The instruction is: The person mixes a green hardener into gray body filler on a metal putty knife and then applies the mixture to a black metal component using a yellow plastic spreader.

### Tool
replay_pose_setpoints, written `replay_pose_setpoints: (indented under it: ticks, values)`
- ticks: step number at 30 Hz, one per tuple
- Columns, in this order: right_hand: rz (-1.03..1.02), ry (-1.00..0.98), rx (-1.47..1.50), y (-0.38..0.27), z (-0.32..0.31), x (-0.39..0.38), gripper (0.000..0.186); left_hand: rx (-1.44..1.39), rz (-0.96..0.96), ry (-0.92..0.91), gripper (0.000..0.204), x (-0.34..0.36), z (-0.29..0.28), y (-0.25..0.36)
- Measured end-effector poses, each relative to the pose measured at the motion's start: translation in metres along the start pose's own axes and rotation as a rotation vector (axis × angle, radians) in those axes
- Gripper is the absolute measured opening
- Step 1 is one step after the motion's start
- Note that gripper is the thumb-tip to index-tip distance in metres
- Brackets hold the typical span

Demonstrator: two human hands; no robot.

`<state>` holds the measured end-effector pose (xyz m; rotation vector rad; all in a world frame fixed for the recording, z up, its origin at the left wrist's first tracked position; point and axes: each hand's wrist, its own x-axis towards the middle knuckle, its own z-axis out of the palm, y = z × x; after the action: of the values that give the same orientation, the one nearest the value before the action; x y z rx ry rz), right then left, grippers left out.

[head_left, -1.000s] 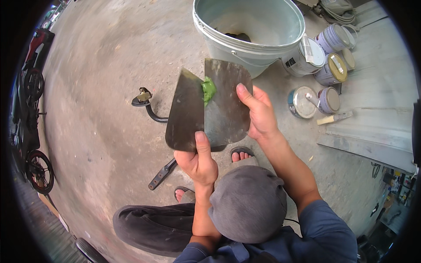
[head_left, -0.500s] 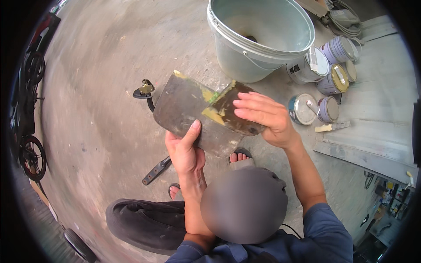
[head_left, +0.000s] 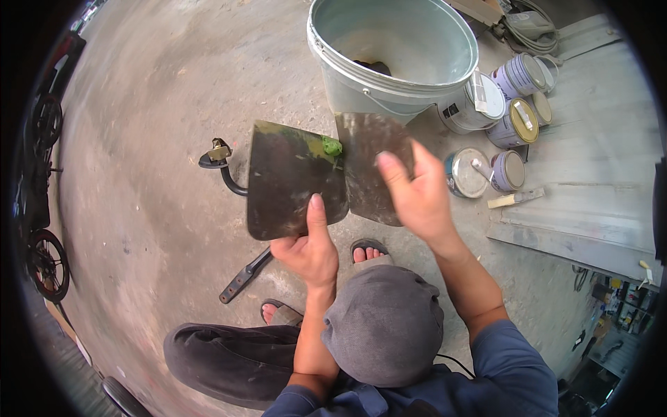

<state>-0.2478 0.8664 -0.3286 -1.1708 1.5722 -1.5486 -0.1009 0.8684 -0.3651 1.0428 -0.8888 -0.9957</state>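
Observation:
My left hand (head_left: pixel 309 251) grips a dark, flat spreading plate (head_left: pixel 293 186) by its near edge, thumb on top. Yellowish smears mark the far side of that plate, and a small lump of bright green putty (head_left: pixel 331 146) sits at its far right corner. In my right hand (head_left: pixel 425 198) is a second dark flat plate (head_left: pixel 372 163), scuffed pale on its face, with my thumb over the front. Its left edge meets or nearly meets the right edge of the first plate, close to the putty. My right fingers behind this plate are mostly hidden.
Beyond the plates stands a large pale bucket (head_left: pixel 389 89) with something dark inside. Several paint cans (head_left: pixel 467 174) stand at the right, near a pale-handled tool (head_left: pixel 515 199). On the floor at left lie a black bent-stem part (head_left: pixel 221 160) and a dark bar (head_left: pixel 243 278).
The right plate has swung off the left plate's top, turning upright beside it. The left plate has turned flatter to view, and the green putty now shows more fully at its corner.

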Motion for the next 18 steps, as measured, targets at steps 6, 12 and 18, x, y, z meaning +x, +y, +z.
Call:
replay_pose_setpoints:
  ticks: [6, 12, 18]
  values:
    - [-0.598, -0.193, -0.625, -0.007, 0.011, -0.002, 0.038, 0.076, -0.033, 0.062, 0.014, 0.001, -0.001, -0.009]
    - [-0.654, -0.353, -0.704, 0.005, 0.016, -0.011, 0.040, -0.033, -0.091, 0.103, 0.015, 0.008, -0.006, -0.010]
    - [-0.694, -0.378, -0.730, 0.009, 0.021, -0.011, 0.037, 0.023, -0.087, 0.098, 0.016, 0.008, -0.011, -0.012]
